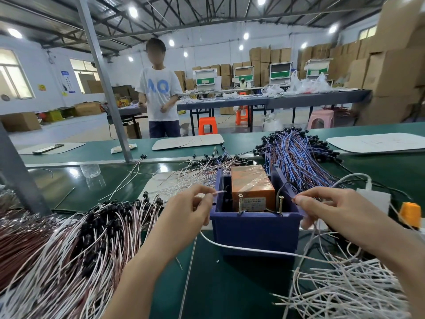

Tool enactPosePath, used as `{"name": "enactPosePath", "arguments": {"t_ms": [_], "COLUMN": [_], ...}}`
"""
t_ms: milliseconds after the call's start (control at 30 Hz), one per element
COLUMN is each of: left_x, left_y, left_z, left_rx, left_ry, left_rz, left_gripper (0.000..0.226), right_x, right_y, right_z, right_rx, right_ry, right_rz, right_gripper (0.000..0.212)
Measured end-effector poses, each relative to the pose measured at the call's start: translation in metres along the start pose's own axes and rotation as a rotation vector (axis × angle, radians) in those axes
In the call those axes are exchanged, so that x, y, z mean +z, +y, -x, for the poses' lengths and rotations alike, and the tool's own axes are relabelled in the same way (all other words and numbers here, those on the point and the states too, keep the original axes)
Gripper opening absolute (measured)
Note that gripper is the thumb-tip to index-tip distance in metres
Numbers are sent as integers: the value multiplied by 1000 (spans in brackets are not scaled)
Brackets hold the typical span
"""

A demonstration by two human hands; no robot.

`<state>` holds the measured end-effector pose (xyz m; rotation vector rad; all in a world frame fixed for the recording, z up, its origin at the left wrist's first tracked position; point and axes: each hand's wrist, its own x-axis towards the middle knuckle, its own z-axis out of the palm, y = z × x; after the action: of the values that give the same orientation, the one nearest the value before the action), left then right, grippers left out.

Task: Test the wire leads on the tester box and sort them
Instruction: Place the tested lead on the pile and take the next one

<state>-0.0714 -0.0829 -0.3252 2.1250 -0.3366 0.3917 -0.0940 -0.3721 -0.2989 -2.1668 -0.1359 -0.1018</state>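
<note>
Two hands up at the bin. Left hand has thumb and forefinger pinched on a white lead, whose tip sits just over the bin's left wall. Right hand is pinched on a wire end just beside the right screw; can't tell if it's the same lead.

One blue bin sits centre on the green counter. One orange tester, tape-wrapped, stands inside it. Two screws stand upright at the tester's front, with a thin dark wire arcing up by the right one.

Four lead piles:
- Left pile: white and brown, black caps, running off the frame's left edge.
- Back pile: white and brown, behind the bin, touching its rear wall.
- Blue pile: back right, black caps fanned round the far edge.
- White pile: bare white wires, near right, under the right forearm.

One white cable crosses the counter in front of the bin. One white adapter and one orange item sit right of the bin.

Far strip:
- three white mats
- one phone on the left mat
- one clear bottle near the steel post

Open room: bare counter between the forearms, in front of the bin, and a patch back left. Piles crowd both sides.

One person stands beyond. Two orange stools and one pink stool are on the floor.
</note>
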Motion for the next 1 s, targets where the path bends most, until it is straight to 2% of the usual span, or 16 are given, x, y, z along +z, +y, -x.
{"name": "enactPosePath", "arguments": {"t_ms": [100,167,233,300,433,600,800,900,1000], "left_x": [-7,-14,-21,-25,-15,42,130,154,151], "left_y": [7,10,13,17,34,69,99,103,101], "left_z": [-3,-3,0,8,20,32,46,51,51], "left_rx": [-54,-75,-93,-125,-181,-344,-471,-525,-522], "left_ry": [149,214,252,267,190,0,-259,-360,-341], "left_rz": [154,191,219,303,312,511,559,555,531], "left_gripper": [10,9,9,9,8,8,10,13,9], "right_x": [-5,-10,-17,-28,-78,-150,-196,-202,-202], "right_y": [-3,-3,-4,-4,7,39,80,94,100], "right_z": [2,4,7,12,29,65,104,113,122], "right_rx": [-19,-100,-171,-146,-27,73,163,272,296], "right_ry": [87,234,412,515,568,759,974,1005,1052], "right_rz": [6,1,-118,-339,-817,-999,-920,-488,-1], "right_gripper": [24,22,22,21,21,22,23,23,42]}}
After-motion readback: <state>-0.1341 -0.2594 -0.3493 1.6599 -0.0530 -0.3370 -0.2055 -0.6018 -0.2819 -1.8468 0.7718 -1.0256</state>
